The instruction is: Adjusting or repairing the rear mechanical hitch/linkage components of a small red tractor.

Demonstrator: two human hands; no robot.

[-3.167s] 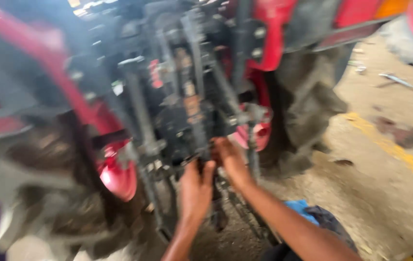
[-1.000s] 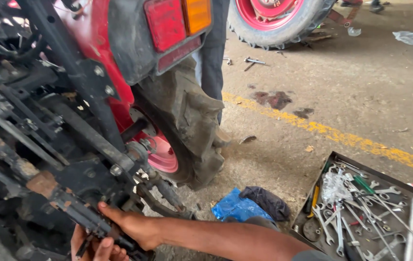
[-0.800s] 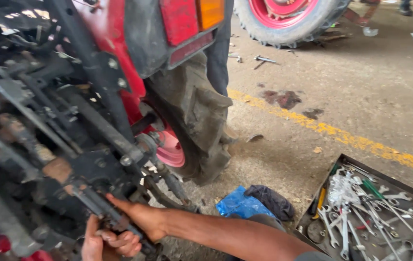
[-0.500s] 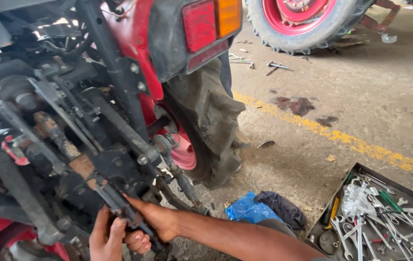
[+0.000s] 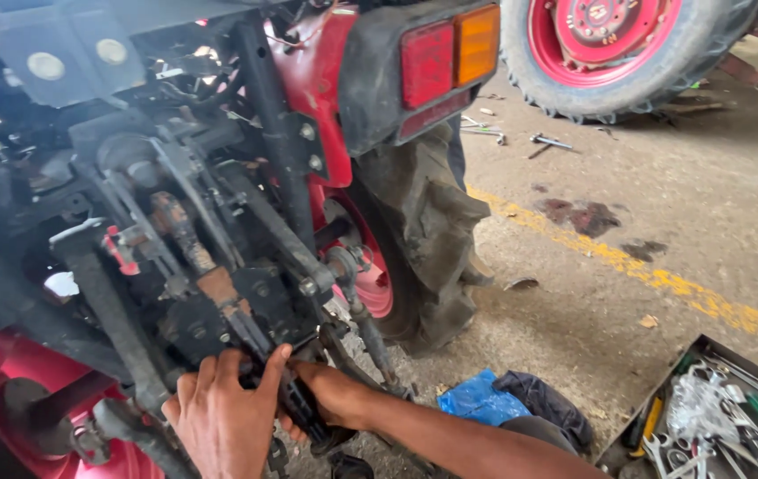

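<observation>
Left hand (image 5: 219, 417) low at the rear of the red tractor (image 5: 325, 106), fingers curled around a greasy black linkage bar (image 5: 294, 399). Right hand (image 5: 334, 395) just beside it, gripping the same bar from the other side. Rear tyre (image 5: 423, 231) right of the linkage. Blue cloth (image 5: 481, 401) on the floor, then an open tool tray (image 5: 716, 426) with spanners at far right.

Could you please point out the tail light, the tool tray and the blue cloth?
tail light (image 5: 450, 60), head view, on its red and orange lens.
tool tray (image 5: 654, 396), head view, on its dark left rim.
blue cloth (image 5: 478, 401), head view, on its crumpled middle.
</observation>
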